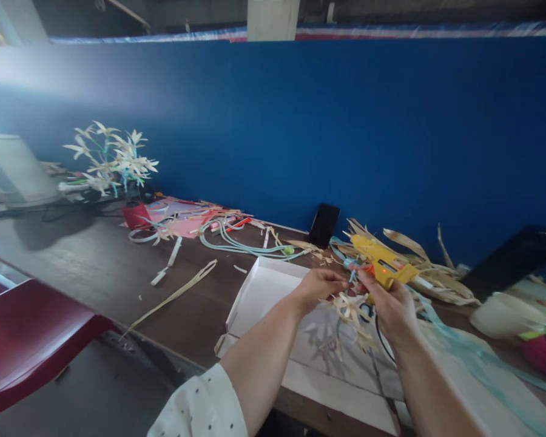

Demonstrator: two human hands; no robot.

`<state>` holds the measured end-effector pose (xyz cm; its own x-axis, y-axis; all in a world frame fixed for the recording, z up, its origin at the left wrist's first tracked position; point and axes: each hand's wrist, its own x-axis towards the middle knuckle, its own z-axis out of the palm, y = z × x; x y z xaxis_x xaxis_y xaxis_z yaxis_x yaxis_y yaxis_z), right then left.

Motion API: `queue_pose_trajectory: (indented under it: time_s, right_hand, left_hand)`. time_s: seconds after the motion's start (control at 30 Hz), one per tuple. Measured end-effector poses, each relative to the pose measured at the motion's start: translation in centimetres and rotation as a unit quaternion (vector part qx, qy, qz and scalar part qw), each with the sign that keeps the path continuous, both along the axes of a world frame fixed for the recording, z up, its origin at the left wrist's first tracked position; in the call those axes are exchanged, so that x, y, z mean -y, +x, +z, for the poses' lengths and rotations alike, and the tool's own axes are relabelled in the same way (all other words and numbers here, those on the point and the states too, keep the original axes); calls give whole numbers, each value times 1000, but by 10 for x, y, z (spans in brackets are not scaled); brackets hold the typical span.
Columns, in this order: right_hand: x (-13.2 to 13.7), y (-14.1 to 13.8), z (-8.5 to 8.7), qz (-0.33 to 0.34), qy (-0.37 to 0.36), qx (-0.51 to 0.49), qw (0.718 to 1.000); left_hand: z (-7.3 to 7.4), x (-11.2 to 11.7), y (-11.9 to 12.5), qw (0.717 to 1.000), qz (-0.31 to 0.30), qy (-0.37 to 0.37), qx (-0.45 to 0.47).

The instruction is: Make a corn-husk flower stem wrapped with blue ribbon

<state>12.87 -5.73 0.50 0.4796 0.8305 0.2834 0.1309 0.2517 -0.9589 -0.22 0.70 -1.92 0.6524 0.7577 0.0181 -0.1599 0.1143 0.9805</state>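
My left hand (319, 286) is closed in a pinch on a straw flower (351, 307) with pale narrow petals, held over a white shallow box (259, 291). My right hand (394, 306) grips a yellow glue gun (382, 262), its orange light on and its nozzle pointing left toward the flower's blue-wrapped stem. Both hands meet above the wooden table (95, 267).
A finished bunch of straw flowers (113, 159) stands at the far left by a red holder (135, 215). Blue tubing (236, 243), straw strips (177, 292), dried husks (432, 273), a black phone (324, 224) against the blue wall, a white bowl (505, 314) and a red chair (22, 340) lie around.
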Motion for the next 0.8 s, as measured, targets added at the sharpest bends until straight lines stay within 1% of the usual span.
queue_pose_trajectory:
  time_s: [0.07,0.17,0.3,0.37,0.47,0.53,0.63,0.7,0.8]
  right_hand:
    - [2,2,0,-14,4,15,1000]
    - [9,6,4,-63,-4,75,995]
    - [22,10,14,-124,-56,187,973]
    - [26,11,17,-138,-74,223,962]
    - [27,12,17,-113,-94,237,960]
    - [26,13,15,-92,-102,233,963]
    - [26,13,16,-88,-121,247,958]
    - [27,12,18,-82,-131,263,952]
    - [28,11,20,-53,-135,281,949]
  left_hand:
    - [-1,-1,0,1000,6,-12,9]
    - [-3,-5,0,998,26,-37,44]
    - [-4,-12,-4,987,58,-65,135]
    - [-2,-14,-7,982,68,-70,163]
    - [-2,-17,-11,982,85,-65,159]
    - [-2,-19,-12,984,96,-45,144]
    - [-1,-21,-13,985,113,-21,131]
    - [2,-21,-14,984,127,-22,122]
    - [7,-18,-15,984,141,-17,110]
